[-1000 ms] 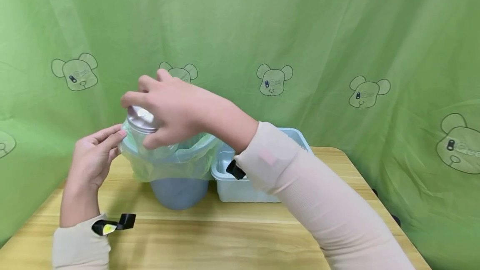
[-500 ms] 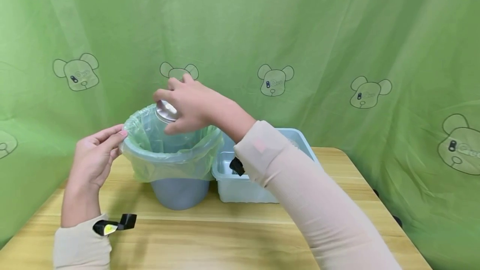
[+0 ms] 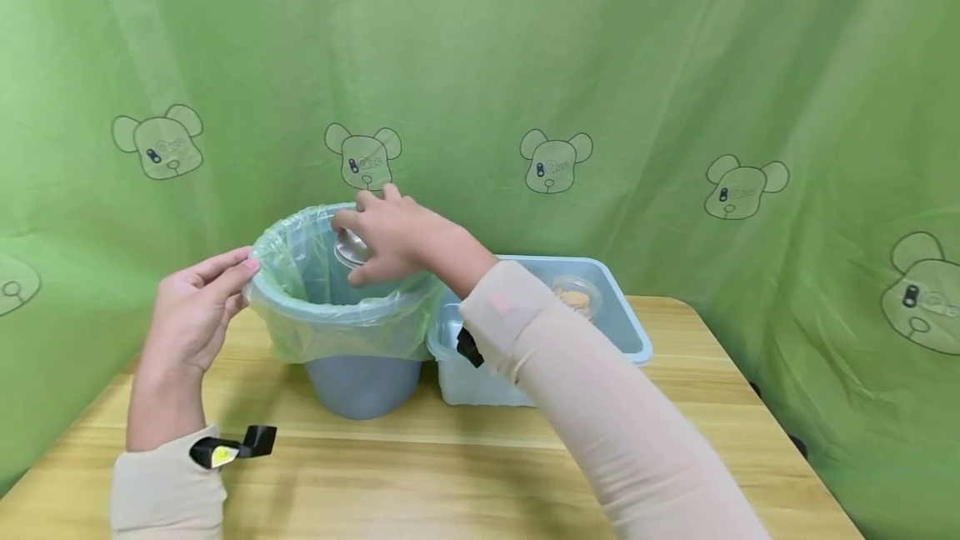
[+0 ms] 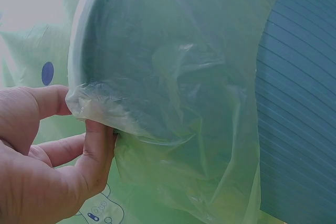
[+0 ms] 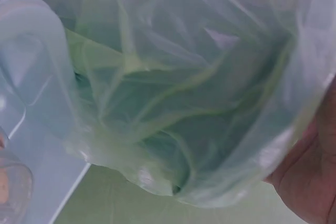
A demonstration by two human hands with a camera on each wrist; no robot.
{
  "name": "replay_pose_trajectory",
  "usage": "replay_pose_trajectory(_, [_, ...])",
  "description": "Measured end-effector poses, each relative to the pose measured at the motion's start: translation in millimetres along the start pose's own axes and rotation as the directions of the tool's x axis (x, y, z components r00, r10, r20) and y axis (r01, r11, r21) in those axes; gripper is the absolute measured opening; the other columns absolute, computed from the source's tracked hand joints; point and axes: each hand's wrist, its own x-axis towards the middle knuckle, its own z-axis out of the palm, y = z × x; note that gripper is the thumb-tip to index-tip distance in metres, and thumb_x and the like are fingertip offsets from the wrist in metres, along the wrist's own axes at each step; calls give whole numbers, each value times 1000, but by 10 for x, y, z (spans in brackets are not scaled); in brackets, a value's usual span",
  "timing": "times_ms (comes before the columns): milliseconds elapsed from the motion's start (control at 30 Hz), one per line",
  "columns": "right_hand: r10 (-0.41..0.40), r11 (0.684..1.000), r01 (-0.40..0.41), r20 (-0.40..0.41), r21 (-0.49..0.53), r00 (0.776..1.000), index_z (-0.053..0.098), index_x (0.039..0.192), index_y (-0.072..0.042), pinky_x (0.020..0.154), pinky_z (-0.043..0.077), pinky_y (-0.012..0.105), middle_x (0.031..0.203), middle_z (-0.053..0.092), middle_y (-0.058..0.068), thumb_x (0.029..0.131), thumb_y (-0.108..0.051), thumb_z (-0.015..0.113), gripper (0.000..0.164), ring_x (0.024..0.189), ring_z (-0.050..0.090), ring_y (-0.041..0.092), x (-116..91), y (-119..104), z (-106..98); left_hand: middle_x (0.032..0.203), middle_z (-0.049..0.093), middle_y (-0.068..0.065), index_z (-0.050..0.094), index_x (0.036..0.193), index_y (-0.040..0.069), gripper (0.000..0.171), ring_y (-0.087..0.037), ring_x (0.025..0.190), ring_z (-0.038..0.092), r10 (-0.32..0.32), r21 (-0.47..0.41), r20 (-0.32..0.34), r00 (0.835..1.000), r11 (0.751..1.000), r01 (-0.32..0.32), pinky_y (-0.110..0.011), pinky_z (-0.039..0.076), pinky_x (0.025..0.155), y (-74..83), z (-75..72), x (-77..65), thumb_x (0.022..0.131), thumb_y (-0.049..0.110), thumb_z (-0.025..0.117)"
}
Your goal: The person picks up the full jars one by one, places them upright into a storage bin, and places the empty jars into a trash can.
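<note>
A blue-grey waste bin [image 3: 363,388] stands on the wooden table, its rim covered by a pale green plastic bag [image 3: 337,336]. At the rim's left side, my left hand [image 3: 187,315] pinches the rim and bag between thumb and fingers; the left wrist view shows the fingers [image 4: 98,156] against the folded bag edge. My right hand [image 3: 401,236] reaches over the bin mouth and grips a clear jar by its silver lid [image 3: 349,248]. The jar's body is hardly visible there. In the right wrist view, the bag [image 5: 173,93] hides the jar, and part of my palm [image 5: 310,182] shows.
Right beside the bin sits a light blue tray [image 3: 639,344], partly behind my right sleeve. It holds a round clear container with orange contents [image 3: 576,297]. A green curtain [image 3: 645,48] with bear drawings hangs behind the table [image 3: 420,482].
My right hand has carried the jar rightward and lower, from over the bin's left rim to its mouth. The container in the tray has come into view. My left hand stays at the rim.
</note>
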Motion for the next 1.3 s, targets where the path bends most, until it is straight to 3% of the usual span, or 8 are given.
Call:
replay_pose_trajectory(300, [45,999,-46,56,17,997,52,133,-36,81,45,37,131,47,0,88,-53,73,52,110,39,25,26,-11,101,95,74,0,79,100,10,11,-7,78,68,9,1,4,1000,1000,-9,-17,56,69,1,9,11,91,5,77])
replay_pose_trajectory(567, [53,999,-54,76,6,996,41,155,-32,102,41,46,154,38,7,95,-50,64,67,124,38,30,26,34,107,96,74,0,79,100,10,11,-7,78,68,9,-1,7,1000,1000,-9,-17,56,69,2,20,16,91,5,77])
replay_pose_trajectory(1300, [39,999,-39,12,24,999,41,155,-27,94,38,38,144,46,4,99,-44,62,62,113,39,25,-135,115,17,100,74,1,79,104,11,13,-7,81,67,-20,8,1,1000,1000,20,-18,56,70,16,-1,-12,92,6,77])
